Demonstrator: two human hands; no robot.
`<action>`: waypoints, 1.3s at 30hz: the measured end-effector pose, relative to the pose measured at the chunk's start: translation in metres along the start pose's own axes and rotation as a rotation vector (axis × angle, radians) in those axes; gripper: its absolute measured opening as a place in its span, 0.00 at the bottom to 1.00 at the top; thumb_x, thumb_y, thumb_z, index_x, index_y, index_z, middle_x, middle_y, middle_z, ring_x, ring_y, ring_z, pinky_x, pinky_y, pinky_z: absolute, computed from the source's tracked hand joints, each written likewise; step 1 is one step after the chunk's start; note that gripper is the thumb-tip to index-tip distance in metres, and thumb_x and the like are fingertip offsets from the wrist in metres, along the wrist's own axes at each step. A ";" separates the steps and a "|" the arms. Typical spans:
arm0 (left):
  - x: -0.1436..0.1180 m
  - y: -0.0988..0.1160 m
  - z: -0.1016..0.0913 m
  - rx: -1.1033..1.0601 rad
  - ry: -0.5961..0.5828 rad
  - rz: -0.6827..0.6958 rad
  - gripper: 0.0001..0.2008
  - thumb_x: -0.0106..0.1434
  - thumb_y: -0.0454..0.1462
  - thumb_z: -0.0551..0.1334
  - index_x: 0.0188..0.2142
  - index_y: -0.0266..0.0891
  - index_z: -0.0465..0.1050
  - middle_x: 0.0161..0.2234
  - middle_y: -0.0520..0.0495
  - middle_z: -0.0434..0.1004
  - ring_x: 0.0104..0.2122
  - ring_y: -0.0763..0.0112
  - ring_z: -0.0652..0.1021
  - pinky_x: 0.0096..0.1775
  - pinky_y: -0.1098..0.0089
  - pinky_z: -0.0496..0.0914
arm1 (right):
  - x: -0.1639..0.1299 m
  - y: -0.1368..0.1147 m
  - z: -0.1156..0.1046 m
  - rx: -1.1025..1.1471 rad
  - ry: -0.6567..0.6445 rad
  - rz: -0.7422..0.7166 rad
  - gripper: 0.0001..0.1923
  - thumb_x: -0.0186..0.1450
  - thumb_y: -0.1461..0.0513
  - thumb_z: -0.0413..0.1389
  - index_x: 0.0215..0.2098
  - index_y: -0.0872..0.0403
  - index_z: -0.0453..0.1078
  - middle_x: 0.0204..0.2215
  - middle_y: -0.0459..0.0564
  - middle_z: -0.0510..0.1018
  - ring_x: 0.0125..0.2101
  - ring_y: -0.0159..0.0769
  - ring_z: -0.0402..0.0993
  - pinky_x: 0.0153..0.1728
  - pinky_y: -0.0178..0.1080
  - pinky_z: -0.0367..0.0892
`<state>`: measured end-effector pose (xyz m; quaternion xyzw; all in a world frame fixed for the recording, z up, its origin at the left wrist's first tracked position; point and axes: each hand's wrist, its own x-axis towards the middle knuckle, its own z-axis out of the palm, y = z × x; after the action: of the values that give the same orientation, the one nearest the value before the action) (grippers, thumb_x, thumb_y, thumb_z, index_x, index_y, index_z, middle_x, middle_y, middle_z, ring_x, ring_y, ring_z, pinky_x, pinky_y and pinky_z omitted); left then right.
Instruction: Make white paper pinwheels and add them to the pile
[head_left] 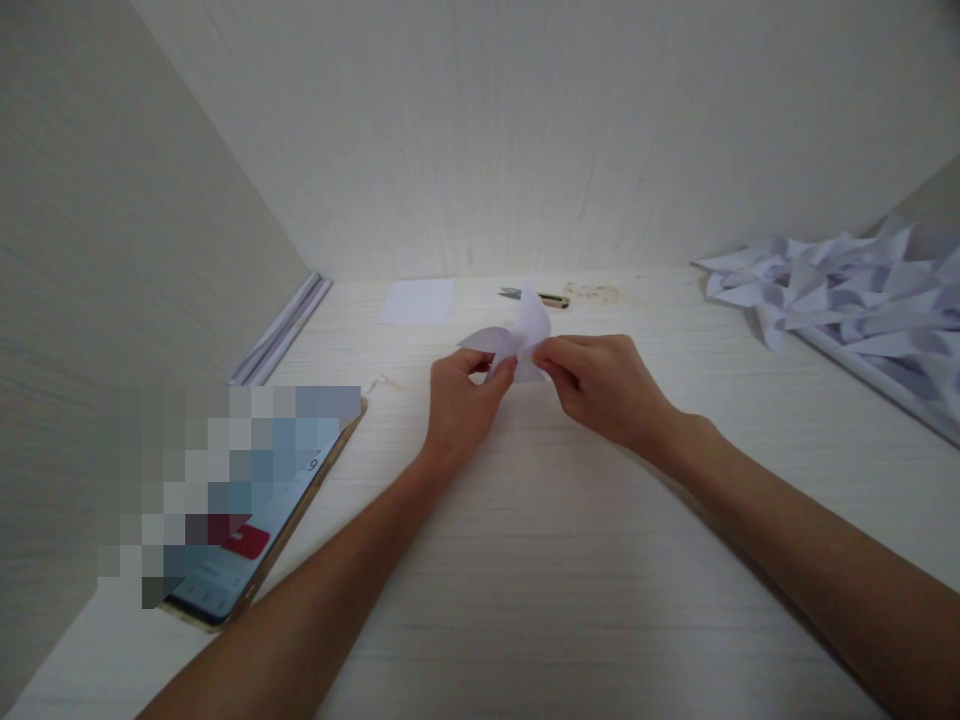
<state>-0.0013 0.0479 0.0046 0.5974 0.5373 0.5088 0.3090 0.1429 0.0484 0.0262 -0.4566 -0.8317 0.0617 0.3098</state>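
- Noting from the head view: the paper pinwheel (534, 318) sits between the left hand (459, 402) and the right hand (619, 390), above the counter (465, 600); both touch it, neither clearly nearer.
- I find no single long axis: one blade points left, another away from the wearer.
- Left hand pinches its lower left between thumb and fingers, forearm slanting in from lower left.
- Right hand pinches its right side, thumb against forefinger, back of hand up, forearm from lower right.
- I cannot tell whether the paper touches the surface.
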 end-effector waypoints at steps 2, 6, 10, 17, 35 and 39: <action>-0.001 0.001 0.000 0.056 0.033 0.028 0.07 0.50 0.35 0.60 0.27 0.33 0.75 0.27 0.47 0.78 0.29 0.71 0.75 0.35 0.70 0.67 | 0.002 -0.006 0.000 0.086 0.029 0.146 0.08 0.53 0.68 0.49 0.19 0.57 0.68 0.15 0.47 0.69 0.18 0.29 0.59 0.22 0.34 0.51; -0.003 0.003 0.000 0.138 0.054 0.103 0.06 0.50 0.34 0.60 0.25 0.36 0.75 0.26 0.49 0.78 0.28 0.72 0.74 0.35 0.71 0.67 | 0.009 -0.010 0.000 0.509 -0.088 0.521 0.07 0.51 0.67 0.51 0.17 0.57 0.65 0.08 0.42 0.62 0.11 0.25 0.54 0.16 0.33 0.49; -0.003 0.004 0.000 0.155 0.036 0.142 0.06 0.51 0.34 0.59 0.25 0.37 0.76 0.26 0.50 0.78 0.27 0.72 0.74 0.34 0.71 0.67 | 0.005 -0.005 -0.001 0.344 -0.043 0.344 0.06 0.52 0.67 0.50 0.18 0.57 0.66 0.11 0.44 0.65 0.14 0.27 0.57 0.18 0.33 0.50; -0.003 0.004 0.001 0.130 0.016 0.139 0.06 0.51 0.33 0.59 0.26 0.37 0.76 0.27 0.50 0.78 0.27 0.72 0.75 0.34 0.71 0.67 | -0.007 -0.002 -0.002 -0.118 -0.015 -0.085 0.10 0.52 0.71 0.46 0.20 0.56 0.66 0.16 0.47 0.69 0.18 0.29 0.57 0.21 0.35 0.48; -0.003 0.001 0.001 0.092 0.026 0.041 0.08 0.50 0.36 0.60 0.27 0.33 0.75 0.27 0.46 0.78 0.29 0.70 0.75 0.37 0.69 0.67 | -0.006 -0.002 0.007 0.195 0.119 0.157 0.07 0.54 0.67 0.51 0.20 0.57 0.68 0.16 0.45 0.70 0.19 0.27 0.61 0.23 0.33 0.53; -0.003 0.001 0.001 0.094 0.020 0.029 0.09 0.49 0.37 0.60 0.27 0.33 0.75 0.28 0.45 0.78 0.30 0.69 0.75 0.36 0.68 0.67 | -0.003 0.000 0.011 0.494 0.040 0.404 0.06 0.52 0.64 0.53 0.18 0.57 0.66 0.11 0.43 0.66 0.14 0.26 0.58 0.17 0.32 0.52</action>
<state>0.0004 0.0449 0.0044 0.6139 0.5549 0.4933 0.2679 0.1379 0.0477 0.0163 -0.5246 -0.6779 0.3130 0.4090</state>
